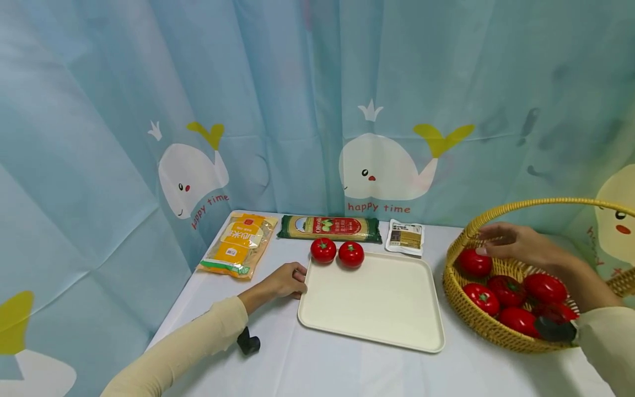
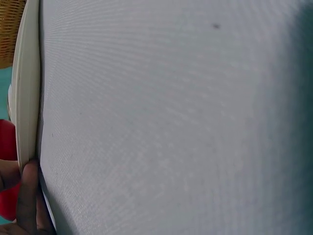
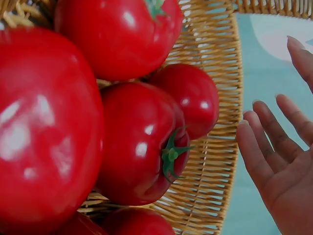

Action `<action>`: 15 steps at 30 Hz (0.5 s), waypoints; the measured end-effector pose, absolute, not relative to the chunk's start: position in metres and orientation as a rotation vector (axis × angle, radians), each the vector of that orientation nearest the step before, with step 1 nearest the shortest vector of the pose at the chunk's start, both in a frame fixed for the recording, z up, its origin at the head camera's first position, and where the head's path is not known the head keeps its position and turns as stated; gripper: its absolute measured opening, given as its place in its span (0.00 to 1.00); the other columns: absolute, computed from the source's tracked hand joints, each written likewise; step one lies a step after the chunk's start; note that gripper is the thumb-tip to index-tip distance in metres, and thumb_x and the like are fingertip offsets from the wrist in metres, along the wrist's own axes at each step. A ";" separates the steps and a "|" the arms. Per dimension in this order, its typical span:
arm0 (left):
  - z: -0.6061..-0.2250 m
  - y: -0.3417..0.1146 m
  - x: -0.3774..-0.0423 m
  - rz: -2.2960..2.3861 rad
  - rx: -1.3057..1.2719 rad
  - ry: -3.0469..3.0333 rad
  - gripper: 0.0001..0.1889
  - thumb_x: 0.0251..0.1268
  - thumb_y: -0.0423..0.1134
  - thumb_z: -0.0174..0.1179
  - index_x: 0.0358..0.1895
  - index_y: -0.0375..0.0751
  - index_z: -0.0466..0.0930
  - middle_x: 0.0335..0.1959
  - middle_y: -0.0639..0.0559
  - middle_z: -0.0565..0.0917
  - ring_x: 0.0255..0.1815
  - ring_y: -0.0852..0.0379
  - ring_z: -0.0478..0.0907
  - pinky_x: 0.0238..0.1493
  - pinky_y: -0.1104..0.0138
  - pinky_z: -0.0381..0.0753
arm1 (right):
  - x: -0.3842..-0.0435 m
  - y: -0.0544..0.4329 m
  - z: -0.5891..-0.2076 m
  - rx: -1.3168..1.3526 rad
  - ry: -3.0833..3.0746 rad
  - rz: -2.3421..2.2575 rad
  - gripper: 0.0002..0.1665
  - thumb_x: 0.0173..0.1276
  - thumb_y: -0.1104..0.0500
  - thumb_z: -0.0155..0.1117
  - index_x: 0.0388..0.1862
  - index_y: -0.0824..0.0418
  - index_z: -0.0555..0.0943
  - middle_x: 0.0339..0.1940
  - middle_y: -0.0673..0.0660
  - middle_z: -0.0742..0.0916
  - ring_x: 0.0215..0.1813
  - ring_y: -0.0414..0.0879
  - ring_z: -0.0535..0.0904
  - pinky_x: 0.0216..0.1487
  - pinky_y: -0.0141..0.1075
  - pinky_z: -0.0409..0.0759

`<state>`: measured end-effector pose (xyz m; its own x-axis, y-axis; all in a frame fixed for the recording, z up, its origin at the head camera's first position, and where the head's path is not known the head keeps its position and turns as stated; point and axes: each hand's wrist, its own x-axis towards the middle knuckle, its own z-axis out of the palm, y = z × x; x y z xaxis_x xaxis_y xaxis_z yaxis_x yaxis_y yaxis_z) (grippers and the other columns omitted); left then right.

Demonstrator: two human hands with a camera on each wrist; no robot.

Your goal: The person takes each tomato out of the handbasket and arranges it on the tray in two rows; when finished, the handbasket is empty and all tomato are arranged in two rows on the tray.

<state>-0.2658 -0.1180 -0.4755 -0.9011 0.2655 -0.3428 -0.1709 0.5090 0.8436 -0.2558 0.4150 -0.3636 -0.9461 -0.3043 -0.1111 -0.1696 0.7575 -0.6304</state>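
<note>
The left hand [image 1: 288,280] pinches a cream rectangular tray [image 1: 372,300] by its edge. The right hand [image 1: 516,242], fingers spread and holding nothing, hovers by glossy red round tomatoes [image 1: 481,299] inside a tan woven wicker basket [image 1: 468,320]. They look smooth, probably slippery; best cupped around the sides.

1. My left hand [image 2: 27,200], cropped by the left wrist view's edges; the tray [image 2: 27,88] leaves at top.
2. My right hand [image 3: 293,176], cut off rightward in its wrist view; largest tomato [image 3: 49,132], cropped left.
3. Basket handle [image 1: 545,202], truncated at the head view's right edge.
4. Sachet [image 1: 405,237]: fine print too small for me to read.
</note>
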 end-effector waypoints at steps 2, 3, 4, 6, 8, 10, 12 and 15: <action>-0.475 -0.118 -0.265 1.365 0.084 2.327 0.25 0.54 0.25 0.66 0.58 0.31 0.74 0.38 0.46 0.78 0.33 0.56 0.78 0.34 0.67 0.89 | -0.258 0.417 -0.365 -0.374 2.737 -0.957 0.34 0.75 0.51 0.61 0.71 0.69 0.65 0.65 0.73 0.76 0.49 0.22 0.73 0.43 0.27 0.82; -0.474 -0.118 -0.265 1.364 0.086 2.327 0.24 0.54 0.25 0.66 0.57 0.31 0.74 0.38 0.46 0.78 0.32 0.56 0.78 0.33 0.67 0.89 | -0.260 0.418 -0.366 -0.372 2.731 -0.956 0.34 0.75 0.51 0.61 0.70 0.69 0.65 0.65 0.73 0.76 0.49 0.23 0.73 0.43 0.27 0.82; -0.474 -0.118 -0.265 1.363 0.088 2.327 0.24 0.54 0.25 0.66 0.57 0.30 0.74 0.38 0.46 0.77 0.32 0.56 0.78 0.33 0.67 0.89 | -0.261 0.419 -0.367 -0.378 2.723 -0.955 0.35 0.75 0.51 0.61 0.71 0.70 0.65 0.65 0.74 0.76 0.50 0.25 0.74 0.43 0.28 0.82; -0.473 -0.118 -0.266 1.362 0.088 2.324 0.24 0.55 0.25 0.66 0.57 0.30 0.74 0.37 0.46 0.77 0.32 0.56 0.78 0.33 0.67 0.89 | -0.263 0.421 -0.370 -0.384 2.708 -0.951 0.35 0.75 0.51 0.60 0.71 0.71 0.65 0.65 0.74 0.76 0.51 0.27 0.74 0.44 0.28 0.82; -0.473 -0.118 -0.266 1.360 0.091 2.324 0.24 0.54 0.25 0.66 0.57 0.30 0.74 0.37 0.46 0.77 0.32 0.56 0.78 0.33 0.67 0.89 | -0.266 0.422 -0.372 -0.384 2.686 -0.960 0.35 0.74 0.51 0.60 0.70 0.72 0.64 0.65 0.75 0.76 0.51 0.27 0.75 0.44 0.28 0.83; -0.473 -0.118 -0.266 1.363 0.085 2.322 0.24 0.54 0.25 0.66 0.57 0.30 0.74 0.37 0.46 0.77 0.32 0.56 0.78 0.33 0.67 0.89 | -0.269 0.423 -0.375 -0.379 2.675 -0.959 0.36 0.74 0.52 0.61 0.70 0.72 0.64 0.65 0.75 0.76 0.50 0.26 0.75 0.44 0.27 0.83; -0.474 -0.118 -0.266 1.361 0.084 2.322 0.24 0.54 0.25 0.66 0.57 0.30 0.74 0.36 0.46 0.78 0.32 0.56 0.78 0.33 0.67 0.89 | -0.272 0.423 -0.379 -0.383 2.678 -0.945 0.36 0.73 0.52 0.62 0.70 0.73 0.65 0.64 0.75 0.76 0.52 0.30 0.78 0.45 0.27 0.83; -0.475 -0.118 -0.267 1.363 0.084 2.316 0.24 0.54 0.25 0.66 0.56 0.30 0.74 0.36 0.46 0.78 0.31 0.56 0.79 0.33 0.67 0.89 | -0.277 0.424 -0.384 -0.395 2.691 -0.894 0.36 0.73 0.52 0.62 0.70 0.73 0.66 0.64 0.75 0.77 0.56 0.45 0.81 0.45 0.29 0.85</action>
<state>-0.2670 -0.1183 -0.4750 -0.8975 0.2725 -0.3468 -0.1708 0.5102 0.8430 -0.2765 0.4242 -0.3839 -0.9241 -0.3402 -0.1741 -0.1684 0.7713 -0.6138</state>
